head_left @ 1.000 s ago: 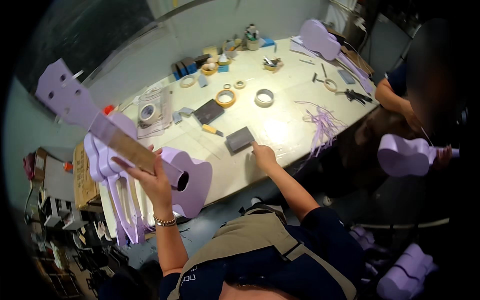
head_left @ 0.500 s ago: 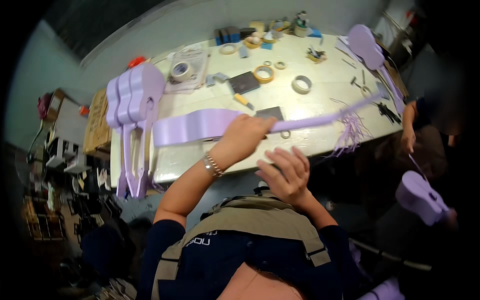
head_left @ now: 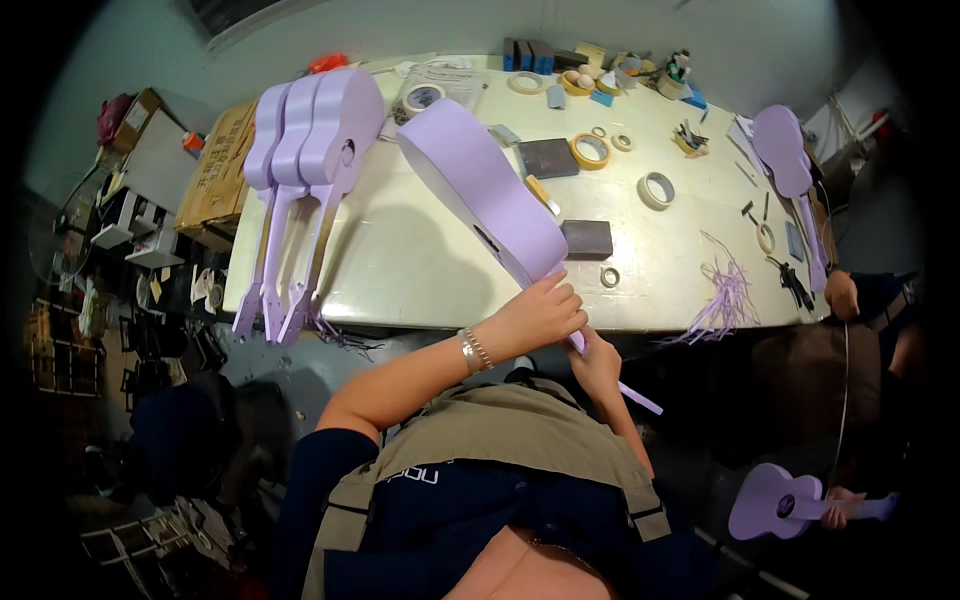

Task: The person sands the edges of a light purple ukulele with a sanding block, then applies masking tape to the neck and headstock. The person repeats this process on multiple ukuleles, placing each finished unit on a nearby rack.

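Observation:
A lilac ukulele-shaped body [head_left: 475, 180] stands tilted over the white table, its body pointing to the far left. My left hand [head_left: 540, 318] is closed round its neck near the body. Just below it, my right hand [head_left: 597, 362] grips the same neck further down, and the lilac head end sticks out past it. The soundhole faces left and shows only edge-on. At the table's left, several more lilac ukuleles [head_left: 315, 130] stand side by side, with their necks reaching over the front edge.
On the table [head_left: 400, 280] lie dark sanding blocks [head_left: 548, 157], tape rolls [head_left: 655, 190], a yellow cutter [head_left: 541, 195] and a heap of lilac strips [head_left: 722, 298]. Another lilac ukulele [head_left: 780, 150] lies at the right. A co-worker holds one more ukulele [head_left: 765, 500] at lower right.
The ukulele has swung from lying sideways, neck to the right, to neck toward me. My right hand, open before, now grips the neck. The view has shifted.

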`<state>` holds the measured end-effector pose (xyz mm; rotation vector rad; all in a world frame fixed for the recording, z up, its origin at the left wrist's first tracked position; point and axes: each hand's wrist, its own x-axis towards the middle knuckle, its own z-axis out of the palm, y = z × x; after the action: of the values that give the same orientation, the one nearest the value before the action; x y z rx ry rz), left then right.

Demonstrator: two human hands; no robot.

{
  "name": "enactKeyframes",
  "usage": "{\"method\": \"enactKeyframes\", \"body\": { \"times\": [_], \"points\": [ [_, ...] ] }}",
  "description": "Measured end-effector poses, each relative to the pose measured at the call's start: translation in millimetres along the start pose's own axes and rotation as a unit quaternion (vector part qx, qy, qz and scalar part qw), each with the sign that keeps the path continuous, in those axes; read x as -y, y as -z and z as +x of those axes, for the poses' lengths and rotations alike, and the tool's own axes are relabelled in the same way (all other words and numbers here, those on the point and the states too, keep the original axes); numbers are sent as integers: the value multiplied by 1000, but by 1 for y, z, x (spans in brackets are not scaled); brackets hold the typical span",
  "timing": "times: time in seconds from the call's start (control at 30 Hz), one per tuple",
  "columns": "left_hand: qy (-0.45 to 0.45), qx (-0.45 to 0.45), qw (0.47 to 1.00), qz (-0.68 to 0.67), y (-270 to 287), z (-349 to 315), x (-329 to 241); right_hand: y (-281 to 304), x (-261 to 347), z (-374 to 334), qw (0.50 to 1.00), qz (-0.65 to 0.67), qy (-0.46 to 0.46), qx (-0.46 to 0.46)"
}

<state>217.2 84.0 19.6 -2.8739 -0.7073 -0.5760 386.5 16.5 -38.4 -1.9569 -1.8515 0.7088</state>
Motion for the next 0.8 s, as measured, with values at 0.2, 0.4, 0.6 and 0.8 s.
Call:
{"method": "enactKeyframes", "body": {
  "times": [0.2,0.4,0.6,0.8],
  "points": [
    [148,-118,968,-161,16,-69,-12,-7,2,4,992,100,-65,-45],
    [349,-28,885,-307,-4,-146,-23,-9,-15,24,895,436,-94,-33],
    [336,-23,874,-350,-7,-178,-14,2,9,14,949,273,-119,-107],
    [329,-18,886,-327,5,-209,-1,-39,64,4,955,290,-56,34]
  ]
}}
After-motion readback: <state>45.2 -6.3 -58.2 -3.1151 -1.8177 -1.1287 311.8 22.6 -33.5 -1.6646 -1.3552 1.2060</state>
